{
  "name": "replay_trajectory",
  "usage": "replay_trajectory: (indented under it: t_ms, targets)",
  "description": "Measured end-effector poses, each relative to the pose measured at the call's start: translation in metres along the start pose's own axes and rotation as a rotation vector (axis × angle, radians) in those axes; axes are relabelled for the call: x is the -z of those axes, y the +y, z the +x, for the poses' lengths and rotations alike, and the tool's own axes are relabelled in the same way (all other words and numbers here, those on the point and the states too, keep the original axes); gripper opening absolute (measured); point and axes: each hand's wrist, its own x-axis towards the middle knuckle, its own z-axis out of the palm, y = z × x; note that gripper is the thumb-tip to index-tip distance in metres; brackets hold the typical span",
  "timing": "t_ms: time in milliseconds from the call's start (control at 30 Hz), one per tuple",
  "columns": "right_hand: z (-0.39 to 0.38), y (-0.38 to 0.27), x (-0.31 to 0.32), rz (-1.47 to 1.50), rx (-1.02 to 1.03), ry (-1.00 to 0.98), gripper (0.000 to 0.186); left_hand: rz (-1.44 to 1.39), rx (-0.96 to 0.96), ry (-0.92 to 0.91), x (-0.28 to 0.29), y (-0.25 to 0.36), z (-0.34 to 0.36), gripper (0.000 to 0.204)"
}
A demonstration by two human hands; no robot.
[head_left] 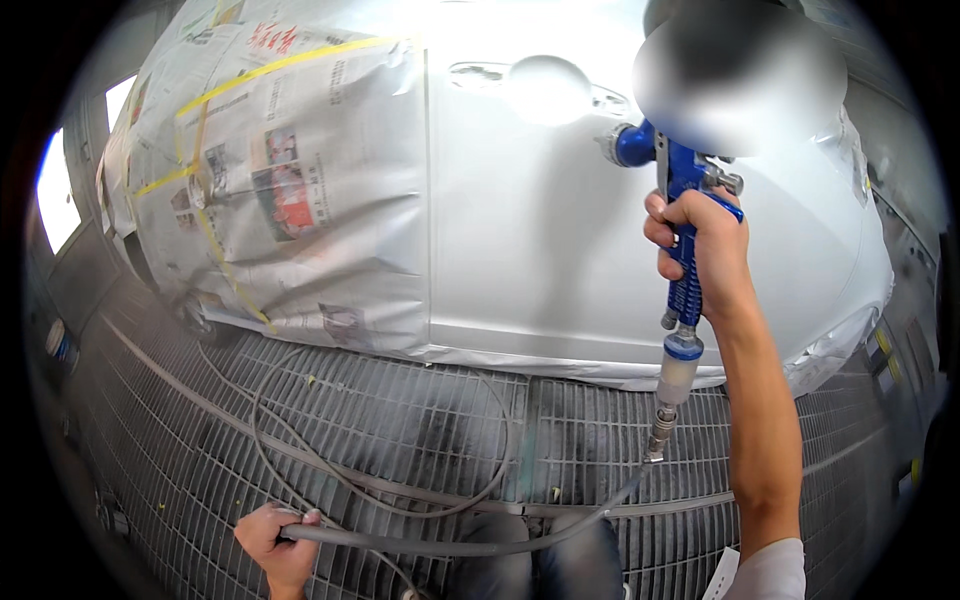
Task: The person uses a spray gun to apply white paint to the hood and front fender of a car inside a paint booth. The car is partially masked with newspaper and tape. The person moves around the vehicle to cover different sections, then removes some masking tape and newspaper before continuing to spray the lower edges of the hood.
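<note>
The right hand (715,238) is wrapped around the ribbed handle of a blue metal spray gun with silver fittings (688,170), holding it raised at the right of the view, in front of the white painted side panel of a car (490,220). The gun's nozzle points left across the panel, and a blurred, pale round shape, dark at its top (740,85), hides whatever sits above it; whether the trigger is squeezed cannot be told. Below the handle hang a translucent cylinder with a blue collar (678,375) and a silver metal coupling (661,430), from which a flexible grey hose (440,547) curves down and runs left. The left hand (270,540), low in the view and well apart from the gun, is closed around this hose. A thinner stretch of hose lies in wide loops on the dark metal grating floor (420,410), close to the car's lower edge. Left of the bare panel, printed newspaper sheets (370,200) cover the car, crossed by strips of yellow tape (340,48). Dark-trousered legs (580,560) show blurred at the lower edge.
</note>
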Motion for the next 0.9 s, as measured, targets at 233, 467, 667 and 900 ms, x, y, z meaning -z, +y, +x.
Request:
replay_trajectory:
  t_ms: [233, 467, 667, 900]
  targets:
    - [-0.017, -0.001, 0.101, -0.042, 0.019, 0.16, 0.002, -0.047, -0.119, -0.153, -0.044, 0.047, -0.002, 0.029]
    - [-0.035, -0.002, 0.208, -0.079, -0.002, 0.294, 0.008, -0.055, -0.254, -0.302, -0.091, 0.104, -0.01, 0.028]
    - [-0.054, 0.004, 0.31, -0.114, -0.016, 0.361, 0.005, -0.191, -0.296, -0.571, -0.128, 0.169, -0.018, 0.02]
    - [-0.077, 0.005, 0.419, -0.153, 0.01, 0.418, 0.004, -0.164, -0.556, -0.698, -0.179, 0.22, -0.047, 0.031]
